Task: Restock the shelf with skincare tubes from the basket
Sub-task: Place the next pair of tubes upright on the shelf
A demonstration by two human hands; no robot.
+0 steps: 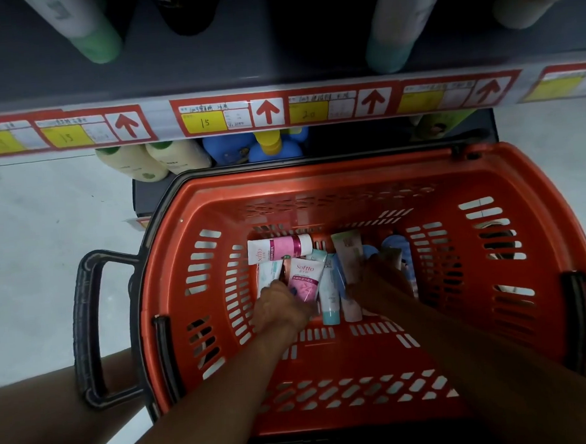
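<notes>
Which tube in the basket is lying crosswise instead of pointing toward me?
The white and pink Softto tube at the far left of the pile; it lies sideways, cap to the right, while the others run lengthwise.

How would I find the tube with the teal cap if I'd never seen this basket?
Look into the orange basket under the shelf. Tubes lie piled on its floor, and between the left hand and right hand one white tube points towards you. It alone ends in a teal cap; the tube on its left is pink.

Dim, wide-angle view bowed at the edges, top shelf [206,65] dark and blurred, floor [27,221] brightly lit.
</notes>
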